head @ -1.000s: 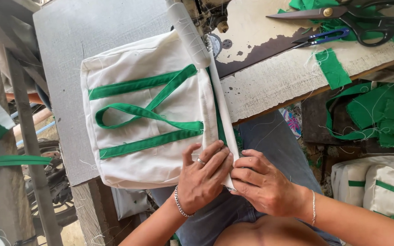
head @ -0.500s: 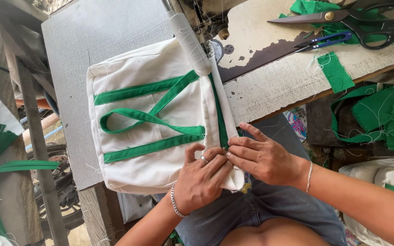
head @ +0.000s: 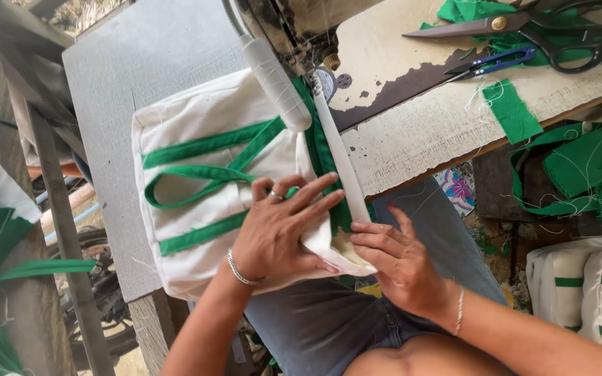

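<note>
Head view: white bag (head: 196, 202) with green straps lies flat on the grey table (head: 141, 63), long axis running toward the sewing machine (head: 294, 28), seam edge under it. Since 0.5 s ago, the bag sits further into the machine. Left hand (head: 280, 230) presses it, fingers spread flat. Right hand (head: 395, 261), fingers extended, pinches the bag's lower corner.

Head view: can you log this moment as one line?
left hand: flat on white bag | right hand: pinching bag edge | at sewing machine
</note>
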